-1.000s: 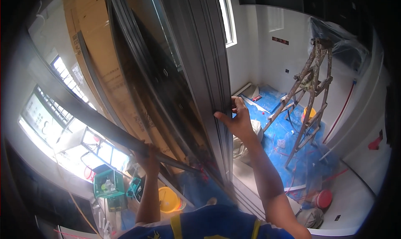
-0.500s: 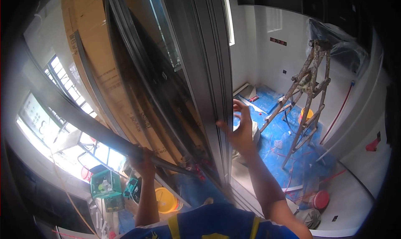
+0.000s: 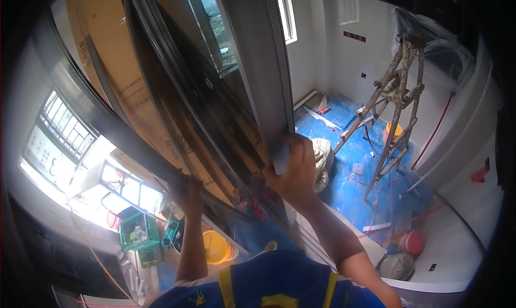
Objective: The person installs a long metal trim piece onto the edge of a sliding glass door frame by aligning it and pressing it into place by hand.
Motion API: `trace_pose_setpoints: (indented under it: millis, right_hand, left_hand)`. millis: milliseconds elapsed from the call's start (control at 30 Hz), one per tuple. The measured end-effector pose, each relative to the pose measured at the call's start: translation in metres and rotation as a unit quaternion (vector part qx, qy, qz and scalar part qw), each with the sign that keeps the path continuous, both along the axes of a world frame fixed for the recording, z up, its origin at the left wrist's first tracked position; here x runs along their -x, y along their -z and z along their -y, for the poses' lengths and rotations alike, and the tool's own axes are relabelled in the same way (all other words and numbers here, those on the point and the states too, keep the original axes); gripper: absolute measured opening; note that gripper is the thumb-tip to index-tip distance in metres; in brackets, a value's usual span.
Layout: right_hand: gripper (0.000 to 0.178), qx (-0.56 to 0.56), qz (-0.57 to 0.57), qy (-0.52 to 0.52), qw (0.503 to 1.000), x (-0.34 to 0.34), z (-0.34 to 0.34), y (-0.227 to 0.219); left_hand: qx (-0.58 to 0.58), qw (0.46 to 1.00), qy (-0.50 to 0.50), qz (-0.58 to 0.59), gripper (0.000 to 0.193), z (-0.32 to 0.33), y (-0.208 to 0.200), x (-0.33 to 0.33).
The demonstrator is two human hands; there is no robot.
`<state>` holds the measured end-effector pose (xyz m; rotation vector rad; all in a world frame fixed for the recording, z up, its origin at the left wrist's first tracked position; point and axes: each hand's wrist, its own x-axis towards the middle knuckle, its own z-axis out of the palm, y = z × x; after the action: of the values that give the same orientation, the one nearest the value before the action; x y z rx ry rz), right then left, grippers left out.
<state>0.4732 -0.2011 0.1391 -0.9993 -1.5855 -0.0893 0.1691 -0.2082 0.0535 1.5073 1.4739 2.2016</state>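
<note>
My left hand is closed around a long dark metal frame bar, which slants from the upper left down toward the floor. In front of me, a tall grey metal door frame rises past the upper edge of the view. My right hand grips its lower visible part, with the thumb on the left face and the fingers bent around the right edge. Between the two hands stand dark metal profiles and large brown cardboard sheets, all leaning upright.
A rough wooden stepladder stands on blue floor sheeting at right. Pale sacking lies beside my right hand. A yellow bucket and green crate are low at left. A red-lidded bucket sits lower right.
My right hand, open beside the grey door frame before, has closed on its edge. The frame stands slightly farther left in view. My left hand keeps its hold on the dark bar.
</note>
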Motion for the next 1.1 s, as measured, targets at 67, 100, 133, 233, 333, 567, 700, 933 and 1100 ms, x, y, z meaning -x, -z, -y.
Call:
trace_pose_setpoints:
  millis: [67, 100, 133, 233, 333, 567, 700, 933, 1100]
  right_hand:
    - [0.06, 0.034, -0.01, 0.0, 0.999, -0.007, 0.002, 0.008]
    - [0.058, 0.069, -0.021, -0.01, 0.997, -0.008, 0.006, 0.013]
    - [0.058, 0.069, -0.016, -0.013, 0.997, -0.011, 0.011, 0.016]
    - [0.062, 0.084, -0.061, -0.042, 0.994, -0.024, 0.022, 0.02]
    - [0.062, 0.035, -0.067, -0.066, 0.995, -0.041, 0.034, 0.018]
    - [0.076, 0.025, -0.02, -0.088, 0.996, -0.087, 0.071, 0.031]
    - [0.071, 0.019, 0.05, -0.063, 0.997, -0.112, 0.102, 0.017]
    - [0.069, -0.031, 0.009, -0.038, 0.999, -0.155, 0.152, 0.04]
    - [0.077, 0.016, -0.154, -0.037, 0.987, -0.157, 0.182, 0.059]
  left_hand:
    - [0.002, 1.0, -0.002, 0.002, 0.034, -0.001, -0.006, -0.006]
    - [0.007, 1.0, -0.006, 0.007, 0.034, 0.004, -0.007, -0.004]
    - [0.013, 1.0, -0.009, 0.013, 0.035, 0.007, -0.009, -0.002]
    - [0.021, 1.0, -0.019, -0.005, 0.038, 0.015, -0.013, 0.001]
    - [0.014, 1.0, 0.012, -0.023, 0.041, 0.019, -0.017, -0.004]
    - [0.027, 0.995, 0.055, 0.078, 0.036, 0.022, -0.019, -0.014]
    - [0.021, 0.994, 0.062, 0.088, 0.032, 0.022, -0.026, -0.012]
    - [0.022, 0.998, 0.035, 0.051, 0.038, 0.001, -0.024, -0.01]
    - [0.045, 0.997, 0.047, 0.035, 0.037, -0.008, -0.017, -0.004]
